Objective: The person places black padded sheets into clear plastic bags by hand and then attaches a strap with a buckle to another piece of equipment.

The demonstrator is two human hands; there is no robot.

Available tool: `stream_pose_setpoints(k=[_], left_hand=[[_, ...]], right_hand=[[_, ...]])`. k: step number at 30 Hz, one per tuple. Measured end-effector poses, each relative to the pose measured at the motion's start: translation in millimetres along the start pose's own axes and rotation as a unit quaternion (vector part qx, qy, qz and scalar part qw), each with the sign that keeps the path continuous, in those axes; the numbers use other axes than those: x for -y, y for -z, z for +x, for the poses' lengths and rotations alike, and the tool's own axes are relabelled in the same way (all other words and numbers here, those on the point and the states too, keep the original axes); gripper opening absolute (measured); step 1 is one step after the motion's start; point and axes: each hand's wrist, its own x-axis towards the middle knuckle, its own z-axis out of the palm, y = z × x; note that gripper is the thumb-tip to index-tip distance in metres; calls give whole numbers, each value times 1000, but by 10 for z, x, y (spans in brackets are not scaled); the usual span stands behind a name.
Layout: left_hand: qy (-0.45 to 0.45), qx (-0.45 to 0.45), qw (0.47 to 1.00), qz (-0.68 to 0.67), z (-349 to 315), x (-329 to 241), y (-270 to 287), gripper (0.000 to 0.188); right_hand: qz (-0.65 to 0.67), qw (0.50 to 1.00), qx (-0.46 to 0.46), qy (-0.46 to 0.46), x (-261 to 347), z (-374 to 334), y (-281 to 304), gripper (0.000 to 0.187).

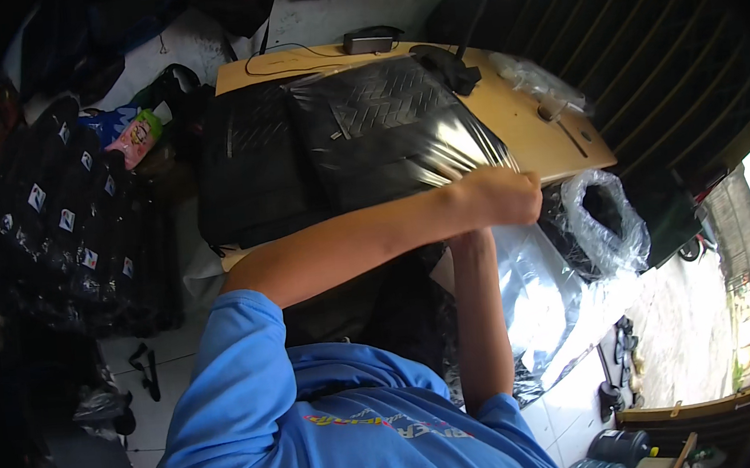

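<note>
On the wooden table, a flat black item (377, 158) with a slanted raised pattern sits inside a clear plastic sleeve (457, 151). The sleeve's film is stretched into shiny creases toward its near right corner. There my left hand (498, 196) is closed in a fist on the film, with my left forearm crossing in front of me. My right hand (468, 237) is mostly hidden beneath the left one, and its fingers do not show. A second flat black item (253, 169) with a similar pattern lies just to the left, partly under the first.
Loose clear plastic (532, 300) hangs beside the table's right end, near a roll-like bundle of film (610, 222). A dark box (371, 40) with a cable and a crumpled clear bag (535, 77) rest on the tabletop (536, 140). Stacked black wrapped goods (70, 216) stand at left.
</note>
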Motion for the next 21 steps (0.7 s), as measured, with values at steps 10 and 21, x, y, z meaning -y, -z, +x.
stream_pose_setpoints(k=[10,21], left_hand=[[2,114,993,-14,71,-444,207,13],[331,97,938,-29,-1009,-648,763,27]], right_hand=[[-49,998,-18,-43,-37,38,-33,23],[-99,948,-230,-195,56,-26,-120,23]])
